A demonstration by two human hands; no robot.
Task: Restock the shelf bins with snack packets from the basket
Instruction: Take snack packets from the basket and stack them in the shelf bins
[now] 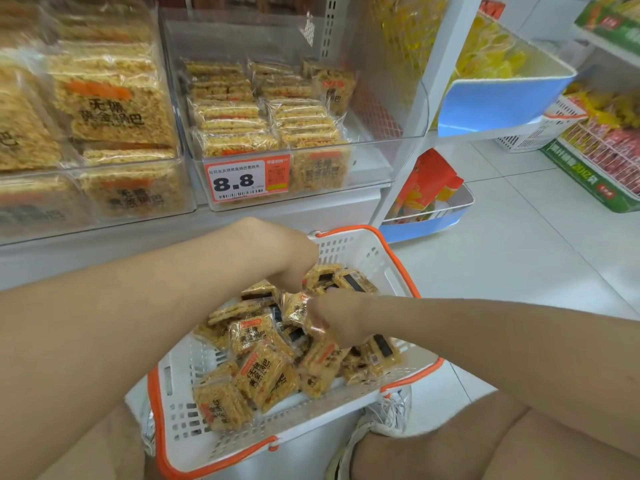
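Packets [263,372] lie in a loose heap in the basket [349,244], which sits on the floor between your knees, just below the shelf. Your right hand [341,322] is curled round packets near the middle of the heap. Your left hand [294,261] is bent down into the far end with its fingers hidden, so I cannot tell whether it grips anything. To do this pick well, gather packets that face the same way and square them into a flat stack between both hands before you lift (the film looks slippery, so a loose bunch will likely fan out). The bin [377,157] with the price tag [246,180] has rows standing on edge and free room at its right side. Aim there and set your stack upright beside those rows.
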